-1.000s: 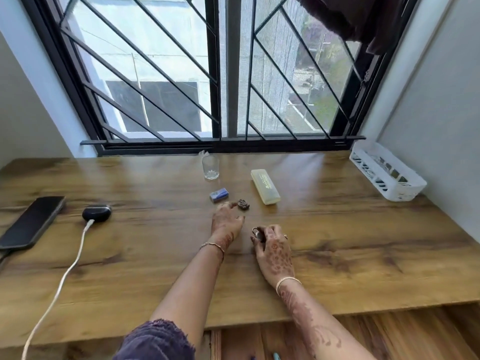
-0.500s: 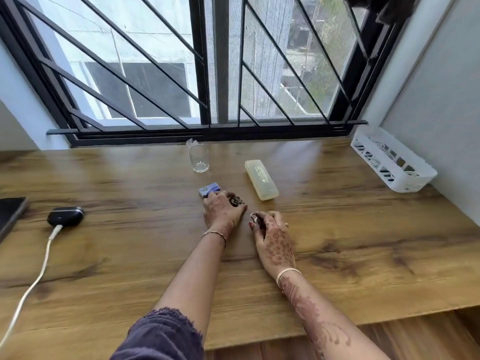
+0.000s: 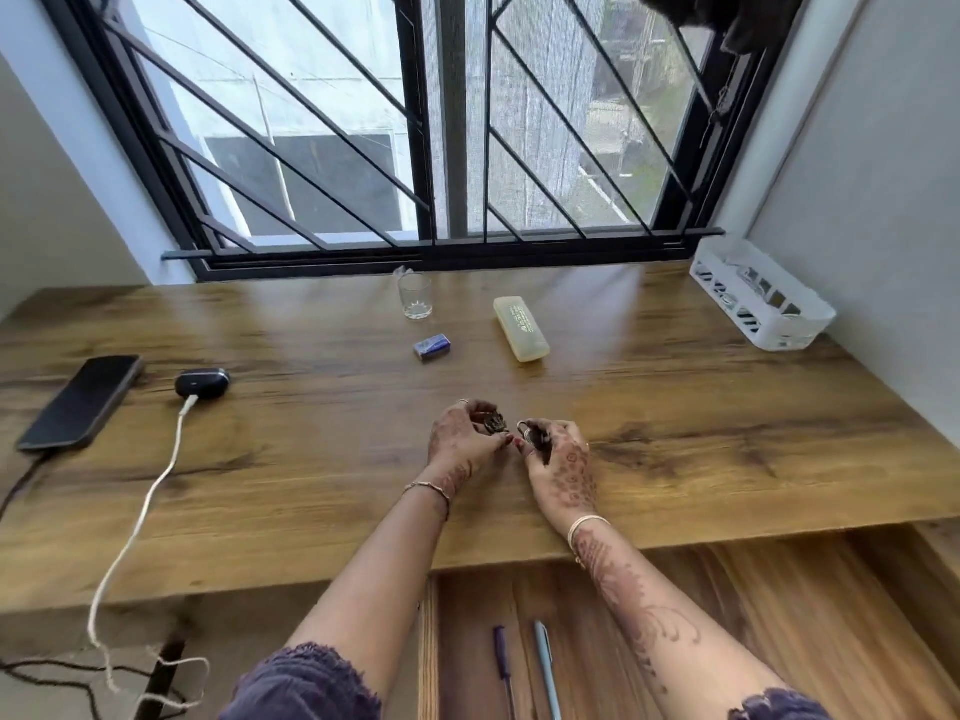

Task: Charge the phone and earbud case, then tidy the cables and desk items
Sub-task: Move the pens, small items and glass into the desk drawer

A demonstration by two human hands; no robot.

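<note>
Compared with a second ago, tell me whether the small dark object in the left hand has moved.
Yes. The small dark object has come nearer the person, away from the blue eraser; the left hand holds it.

Gripping a small dark metal piece in left hand; pinching a ringed dark item in right hand; both over wooden desk.

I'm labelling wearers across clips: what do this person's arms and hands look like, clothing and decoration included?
Dark purple sleeves with frayed edges show at the bottom, left sleeve and right sleeve. Brown henna patterns mark the left hand and right hand, scrolling up the right forearm. Each wrist wears a thin bangle, left bangle and right bangle.
</note>
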